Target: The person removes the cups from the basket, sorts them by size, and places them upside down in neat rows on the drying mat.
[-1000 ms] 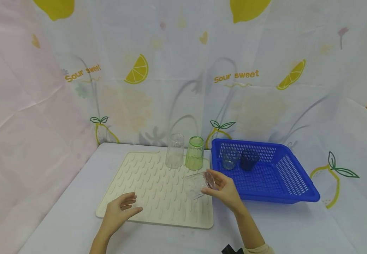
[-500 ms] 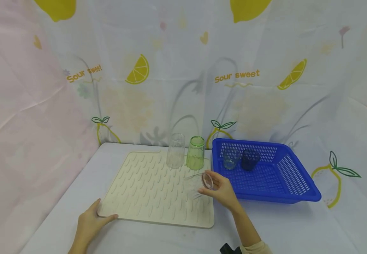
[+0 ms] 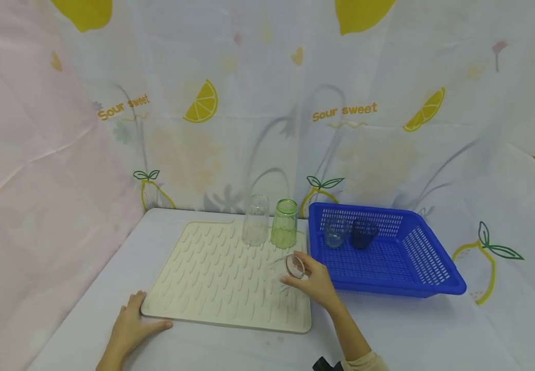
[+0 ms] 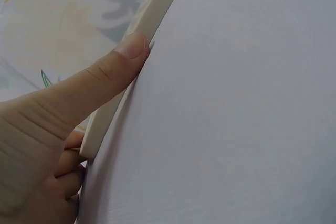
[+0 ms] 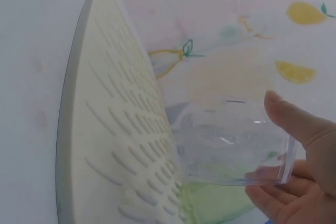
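My right hand grips a clear drinking glass at its round upper end, thumb on one side and fingers on the other. In the right wrist view the far end of the clear glass is right at the ridged surface of the cream drying mat. At the mat's near left corner my left hand is spread. Its thumb lies straight along the front edge and the fingers touch the left side. Behind the held glass, a tall clear glass and a green glass stand on the mat.
To the right of the mat is a blue perforated basket. Inside it sit a pale clear glass and a dark blue glass. A lemon-print cloth hangs behind the white table.
My left hand has moved left and down to the mat's corner. The right hand has tipped the clear glass toward upright and shifted it slightly left, closer to the mat.
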`<state>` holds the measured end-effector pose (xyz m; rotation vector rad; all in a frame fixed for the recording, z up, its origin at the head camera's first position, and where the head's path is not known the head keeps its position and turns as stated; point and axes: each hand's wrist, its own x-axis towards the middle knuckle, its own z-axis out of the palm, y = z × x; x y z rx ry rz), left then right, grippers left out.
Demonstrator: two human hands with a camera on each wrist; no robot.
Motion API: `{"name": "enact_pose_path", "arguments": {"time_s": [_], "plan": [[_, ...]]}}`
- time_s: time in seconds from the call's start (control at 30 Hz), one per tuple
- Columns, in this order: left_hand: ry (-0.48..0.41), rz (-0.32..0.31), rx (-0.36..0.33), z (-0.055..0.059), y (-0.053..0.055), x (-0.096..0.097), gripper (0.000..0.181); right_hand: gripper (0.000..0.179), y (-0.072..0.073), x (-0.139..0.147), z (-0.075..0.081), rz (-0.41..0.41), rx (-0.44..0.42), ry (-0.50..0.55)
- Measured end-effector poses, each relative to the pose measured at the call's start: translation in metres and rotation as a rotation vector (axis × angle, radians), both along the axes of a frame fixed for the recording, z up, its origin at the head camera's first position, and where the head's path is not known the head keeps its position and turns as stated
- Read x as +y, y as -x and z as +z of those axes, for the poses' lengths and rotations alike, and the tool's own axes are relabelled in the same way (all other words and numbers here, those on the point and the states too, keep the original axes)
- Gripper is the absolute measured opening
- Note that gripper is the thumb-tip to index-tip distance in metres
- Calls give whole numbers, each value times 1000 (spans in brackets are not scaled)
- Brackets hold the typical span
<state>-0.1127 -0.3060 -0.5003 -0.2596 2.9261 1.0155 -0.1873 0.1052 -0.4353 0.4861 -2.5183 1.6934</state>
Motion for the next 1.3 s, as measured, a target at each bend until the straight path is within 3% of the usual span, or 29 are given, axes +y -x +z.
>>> {"name": "enact_pose_path", "arguments": {"time_s": [0.5,1.0,1.3], "plan": [[3,-9,147,-6,1,1,106,72,9,-16,-9,-94,157,-273],[-10,-3,132,-5,1,2,105,70,11,-25,-16,-116,140,-335],[3,7,177,-6,-1,3,103,71,15,-28,-21,-142,145,-334]]}}
